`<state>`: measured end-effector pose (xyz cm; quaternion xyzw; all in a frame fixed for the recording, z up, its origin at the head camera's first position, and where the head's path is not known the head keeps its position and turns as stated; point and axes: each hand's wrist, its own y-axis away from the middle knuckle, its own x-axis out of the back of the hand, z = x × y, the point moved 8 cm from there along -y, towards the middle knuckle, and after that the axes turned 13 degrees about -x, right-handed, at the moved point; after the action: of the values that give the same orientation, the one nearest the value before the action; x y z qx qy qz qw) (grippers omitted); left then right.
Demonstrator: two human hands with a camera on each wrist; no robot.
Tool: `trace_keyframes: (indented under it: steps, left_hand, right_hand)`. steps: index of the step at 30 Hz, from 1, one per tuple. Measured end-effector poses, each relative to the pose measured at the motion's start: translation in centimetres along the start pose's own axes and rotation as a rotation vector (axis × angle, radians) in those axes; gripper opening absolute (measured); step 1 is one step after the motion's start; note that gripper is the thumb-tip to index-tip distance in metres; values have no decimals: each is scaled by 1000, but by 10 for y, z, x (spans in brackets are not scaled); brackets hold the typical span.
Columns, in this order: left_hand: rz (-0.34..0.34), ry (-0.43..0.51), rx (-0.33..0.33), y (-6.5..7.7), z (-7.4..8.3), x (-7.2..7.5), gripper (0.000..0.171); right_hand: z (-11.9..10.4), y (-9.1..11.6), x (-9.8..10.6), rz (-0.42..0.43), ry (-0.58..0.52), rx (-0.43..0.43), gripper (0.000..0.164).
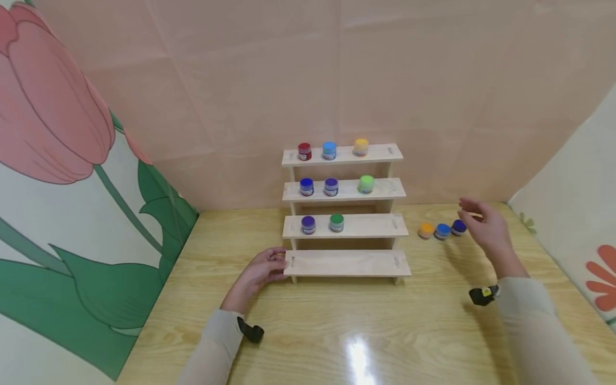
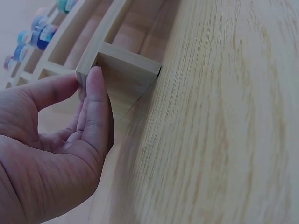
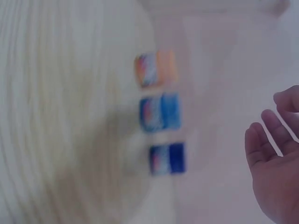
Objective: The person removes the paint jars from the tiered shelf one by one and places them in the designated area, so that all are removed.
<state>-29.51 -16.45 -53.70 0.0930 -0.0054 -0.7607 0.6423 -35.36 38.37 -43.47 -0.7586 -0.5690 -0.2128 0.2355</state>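
Observation:
My left hand (image 1: 262, 269) pinches the left end of the lowest step of a wooden tiered rack (image 1: 346, 263). The left wrist view shows the thumb and fingers (image 2: 96, 93) on either side of the board's corner. My right hand (image 1: 487, 227) hangs in the air at the right with loosely bent fingers and holds nothing. Just left of it, an orange paint jar (image 1: 425, 231), a blue paint jar (image 1: 442, 231) and a dark blue paint jar (image 1: 459, 227) stand in a row on the table; the dark blue one is nearest the hand.
On the top step are a red jar (image 1: 305, 152), a light blue jar (image 1: 329, 151) and a yellow jar (image 1: 361, 147). The second step carries blue, violet and light green (image 1: 366, 184) jars. The third bears purple and green (image 1: 337, 223) jars. A pinkish sheet (image 1: 240, 107) hangs behind.

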Motion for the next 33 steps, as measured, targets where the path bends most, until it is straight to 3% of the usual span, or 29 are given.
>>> trace_keyframes:
  steps: [5,13,21,33]
  left_hand:
    - [1,-1,-5,-1,0,0,52]
    - [10,-6,-4,-1,1,0,51]
    - [-15,5,-19,-1,-1,-1,52]
    - [-27,-5,-29,3,4,-5,53]
  right_hand:
    - [-33,14,-7,-7,-74,55,46]
    - [-67,30,-18,-27,-152,142,39]
    - [-96,50,-38,-89,-73,145,39]
    - [-130,67,-66,-211,-89,166,39]
